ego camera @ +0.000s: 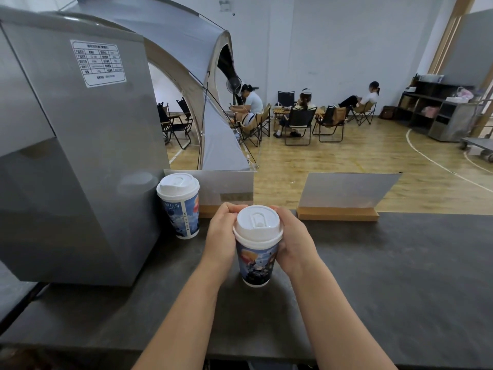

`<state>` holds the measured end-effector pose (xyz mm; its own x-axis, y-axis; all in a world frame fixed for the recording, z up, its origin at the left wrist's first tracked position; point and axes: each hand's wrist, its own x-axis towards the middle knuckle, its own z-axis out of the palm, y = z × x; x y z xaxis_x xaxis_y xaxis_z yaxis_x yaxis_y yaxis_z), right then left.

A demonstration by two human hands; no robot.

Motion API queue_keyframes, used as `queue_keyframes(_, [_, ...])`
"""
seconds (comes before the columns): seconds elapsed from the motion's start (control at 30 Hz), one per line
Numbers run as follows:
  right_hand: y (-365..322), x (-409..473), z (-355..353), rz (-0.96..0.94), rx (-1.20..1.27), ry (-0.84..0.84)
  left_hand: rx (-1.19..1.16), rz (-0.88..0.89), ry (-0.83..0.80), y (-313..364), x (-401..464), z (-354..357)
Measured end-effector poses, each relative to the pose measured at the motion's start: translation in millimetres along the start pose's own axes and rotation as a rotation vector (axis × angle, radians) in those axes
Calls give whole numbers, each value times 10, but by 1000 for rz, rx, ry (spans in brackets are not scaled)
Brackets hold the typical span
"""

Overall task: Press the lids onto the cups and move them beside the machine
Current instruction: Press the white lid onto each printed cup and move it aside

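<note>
Two bare forearms reach over the dark grey counter (pixel 386 276); the left hand (pixel 222 236) and right hand (pixel 294 241) curl around a printed paper cup (pixel 256 260) with white lid (pixel 258 222). A second lidded cup (pixel 181 206) stands beside the grey machine (pixel 80 145). Beyond: wooden floor (pixel 346 158), tent (pixel 192 49), seated people.

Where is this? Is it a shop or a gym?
Probably a drinks stall set up inside a sports hall: printed paper cups with white lids stand on a dark counter beside a grey metal machine, and behind them lies a wooden floor with white court lines.
</note>
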<state>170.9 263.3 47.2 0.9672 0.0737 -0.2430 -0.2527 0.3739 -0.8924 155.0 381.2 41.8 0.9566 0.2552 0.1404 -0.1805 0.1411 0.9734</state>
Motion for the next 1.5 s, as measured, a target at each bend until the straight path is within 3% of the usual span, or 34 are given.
queue_keyframes(0.1, [27, 19, 9, -90, -61, 23, 35, 7, 39, 3, -39, 27])
queue_keyframes(0.2, [27, 3, -14, -250, -209, 6, 196, 136, 93, -59, -70, 17])
queue_keyframes(0.33, [35, 42, -109, -413, -397, -85, 305, 225, 26, -144, -68, -12])
queue_keyframes(0.47, [92, 36, -122, -474, -304, -73, 353, 280, 56, -239, -59, 4])
queue_keyframes(0.63, [275, 4, -48, -628, -125, 214, 308, 349, 197, -273, -185, 86])
queue_keyframes(0.77, [394, 22, -100, -732, -220, 107, 282, 358, 137, -288, -226, 68])
queue_keyframes(0.93, [604, -2, -211, -603, -298, -178, 245, 303, -76, -350, -239, -85])
queue_keyframes(1.07, [562, -26, -265, -536, -326, -281, 313, 231, -254, -302, -190, -263])
queue_keyframes(1.17, [522, -43, -204, -538, -301, -199, 417, 173, -279, -176, -164, -330])
queue_keyframes(1.3, [453, -112, 31, -573, -485, 173, 592, 114, -97, -48, -200, -270])
queue_keyframes(1.37, [438, -115, 112, -471, -340, 217, 664, 127, -63, -77, -257, -256])
queue_keyframes(1.5, [365, -149, 173, -251, -63, 210, 380, 107, -156, -257, -343, -309])
